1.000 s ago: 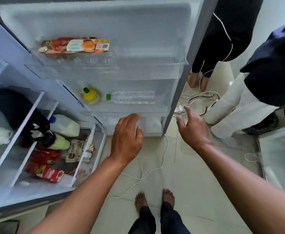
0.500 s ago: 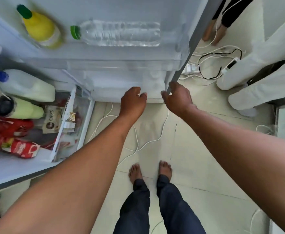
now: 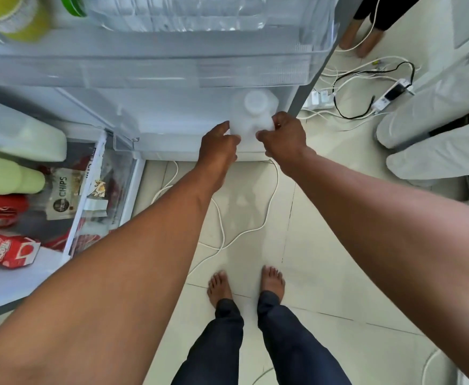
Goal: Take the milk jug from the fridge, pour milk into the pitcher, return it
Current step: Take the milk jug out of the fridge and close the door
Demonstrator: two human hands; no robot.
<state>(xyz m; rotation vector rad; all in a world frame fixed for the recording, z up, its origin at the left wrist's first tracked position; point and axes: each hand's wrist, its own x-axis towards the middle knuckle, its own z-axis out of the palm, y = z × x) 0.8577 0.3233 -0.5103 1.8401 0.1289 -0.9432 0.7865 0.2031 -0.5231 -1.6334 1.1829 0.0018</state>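
Item: milk jug (image 3: pixel 251 118), white, capped, standing in the lowest shelf of the fridge door (image 3: pixel 172 112); I have left hand (image 3: pixel 218 145) and right hand (image 3: pixel 283 133) clasped on its shoulders, one each side; probably full, so heavy, thin-walled, perhaps slick; handle hidden from me, best sought before lifting.

The milk jug (image 3: pixel 251 115) stood in the lowest door shelf (image 3: pixel 172 126), at its right end; the left hand (image 3: pixel 219 147) lay against its left side, the right hand (image 3: pixel 283 134) against its right; a water bottle (image 3: pixel 172 12) lay in the door shelf above; a chips packet (image 3: pixel 63 195) sat in the drawer (image 3: pixel 83 207) to the left; cables (image 3: pixel 347 87) lay on the floor (image 3: pixel 325 273) to the right.
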